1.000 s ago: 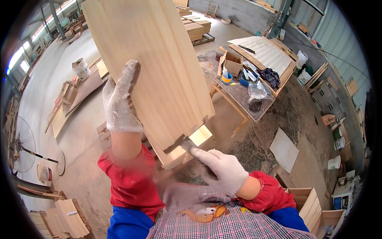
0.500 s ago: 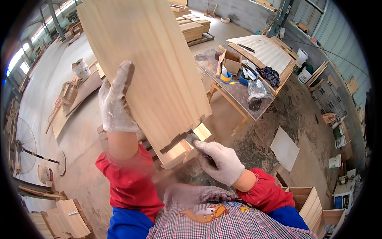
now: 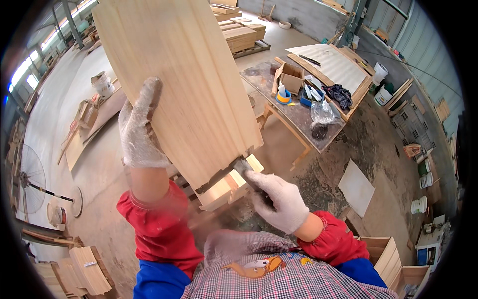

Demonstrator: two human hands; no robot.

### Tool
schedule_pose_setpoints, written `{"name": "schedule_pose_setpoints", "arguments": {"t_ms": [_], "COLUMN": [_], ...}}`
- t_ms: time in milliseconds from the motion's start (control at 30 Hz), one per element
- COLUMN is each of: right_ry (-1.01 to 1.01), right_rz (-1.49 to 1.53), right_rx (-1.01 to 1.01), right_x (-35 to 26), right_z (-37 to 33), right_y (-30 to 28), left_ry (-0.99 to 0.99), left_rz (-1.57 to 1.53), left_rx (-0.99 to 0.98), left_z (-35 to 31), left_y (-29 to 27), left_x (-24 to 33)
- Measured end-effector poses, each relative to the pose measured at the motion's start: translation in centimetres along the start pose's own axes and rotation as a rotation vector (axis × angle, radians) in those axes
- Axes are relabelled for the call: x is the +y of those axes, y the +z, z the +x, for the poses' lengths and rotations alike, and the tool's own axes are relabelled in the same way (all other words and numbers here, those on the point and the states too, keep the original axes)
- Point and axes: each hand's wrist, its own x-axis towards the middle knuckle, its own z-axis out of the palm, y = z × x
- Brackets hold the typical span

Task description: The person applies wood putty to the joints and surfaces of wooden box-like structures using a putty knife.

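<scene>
A long pale wooden board (image 3: 184,89) is tilted up in front of me. My left hand (image 3: 141,129), in a soiled white glove, grips its left edge, thumb lying on the face. A gloved right hand (image 3: 279,202) of mine is closed around a putty knife (image 3: 242,166), its grey blade against the board's lower end. Along that end runs a ragged dark smear (image 3: 219,175), with a smaller dark patch near the right corner. Below the end, pale wooden blocks (image 3: 221,192) show; how they join the board is hidden.
Right of the board stands a worktable (image 3: 261,74) with a cardboard box (image 3: 291,77), tape, a plastic bag and dark cloth. A standing fan (image 3: 32,174) is at the left, wooden boxes (image 3: 383,254) at lower right. Stacked planks (image 3: 239,37) lie behind; a white sheet (image 3: 356,187) is on the floor.
The board and my left hand have shifted slightly left. The putty knife has moved a little up along the lower end, with my right hand turning slightly.
</scene>
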Motion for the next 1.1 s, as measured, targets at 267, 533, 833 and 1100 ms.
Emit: {"name": "schedule_pose_setpoints", "arguments": {"t_ms": [267, 533, 833, 1100], "right_ry": [-0.01, -0.094, -0.414, -0.365], "right_rz": [-0.009, -0.003, -0.38, -0.743], "right_rx": [0.005, -0.097, -0.495, -0.457], "right_x": [1.1, 1.7, -3.2, -1.6], "right_z": [-0.5, -0.6, 3.6, 5.8], "right_y": [-0.7, -2.0, -3.0, -8.7], "left_ry": [-0.031, -0.003, -0.034, -0.032], "left_rz": [-0.053, -0.038, 0.056, -0.014], "left_rx": [0.054, 0.074, 0.043, 0.059], "left_z": [0.1, 0.1, -0.7, -0.9], "left_y": [0.3, -0.2, 0.5, 0.1], "left_x": [-0.1, 0.1, 0.2, 0.1]}}
